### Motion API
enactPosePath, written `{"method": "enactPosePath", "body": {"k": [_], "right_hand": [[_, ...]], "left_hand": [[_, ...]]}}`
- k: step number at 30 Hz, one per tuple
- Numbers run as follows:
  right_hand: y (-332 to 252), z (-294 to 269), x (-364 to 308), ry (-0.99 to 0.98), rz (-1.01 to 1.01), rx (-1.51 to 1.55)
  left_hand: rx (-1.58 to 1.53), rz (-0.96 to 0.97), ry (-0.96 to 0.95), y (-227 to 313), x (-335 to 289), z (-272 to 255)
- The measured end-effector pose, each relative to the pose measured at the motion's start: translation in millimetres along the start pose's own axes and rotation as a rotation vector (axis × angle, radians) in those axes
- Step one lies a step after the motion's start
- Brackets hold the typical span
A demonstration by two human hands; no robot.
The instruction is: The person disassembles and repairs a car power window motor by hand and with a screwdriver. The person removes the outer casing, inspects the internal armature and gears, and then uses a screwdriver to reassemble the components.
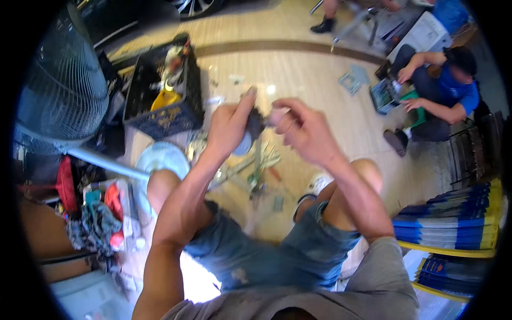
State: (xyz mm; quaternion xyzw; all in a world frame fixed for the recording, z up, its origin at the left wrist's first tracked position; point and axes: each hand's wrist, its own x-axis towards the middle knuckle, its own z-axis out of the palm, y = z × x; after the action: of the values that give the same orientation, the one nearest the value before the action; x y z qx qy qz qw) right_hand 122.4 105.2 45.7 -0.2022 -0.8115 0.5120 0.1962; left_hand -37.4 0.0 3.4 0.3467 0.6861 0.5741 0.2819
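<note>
hands [228, 127], two, at one dark part [255, 124], perhaps metal

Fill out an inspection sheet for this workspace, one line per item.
Surface: pale floor, small loose pieces scattered in front of the person.
Things in hand: a dark part, blurred; exact kind unclear.
Clutter: black crate with a yellow object inside; round light-blue object by the left knee.
Hands: left hand grips the dark part; right hand is close to it, fingers bent, contact unclear.
Cables: nothing seen clearly.
Surroundings: large fan at left; seated co-worker at right.
</note>
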Motion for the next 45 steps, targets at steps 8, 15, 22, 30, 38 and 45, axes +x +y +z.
{"method": "enactPosePath", "body": {"k": [8,15,22,30,38,45], "right_hand": [[16.0,8.4,-2.6,0.218,-0.345,-0.181],[18.3,2.9,6.0,-0.249,-0.250,-0.095],[22.7,20.4,11.0,-0.181,-0.294,-0.116],[26.3,17.9,23.6,-0.168,-0.876,-0.274],[95.8,8.7,42.6,-0.038,0.296,0.259],[281.1,73.8,-32.0,-0.043,0.490,-0.640]], "left_hand": [[-0.078,-0.051,0.056,-11.7,3.0,7.1],[0.002,-0.036,0.130,1.2,-21.5,19.4],[-0.097,-0.149,0.104,-29.1,-26.9,-0.3],[-0.195,-0.218,0.088,-32.2,-22.1,-8.0],[-0.459,-0.290,0.059,-20.5,-14.0,-17.8],[-0.710,-0.315,0.020,5.8,-15.1,-17.5]]}}
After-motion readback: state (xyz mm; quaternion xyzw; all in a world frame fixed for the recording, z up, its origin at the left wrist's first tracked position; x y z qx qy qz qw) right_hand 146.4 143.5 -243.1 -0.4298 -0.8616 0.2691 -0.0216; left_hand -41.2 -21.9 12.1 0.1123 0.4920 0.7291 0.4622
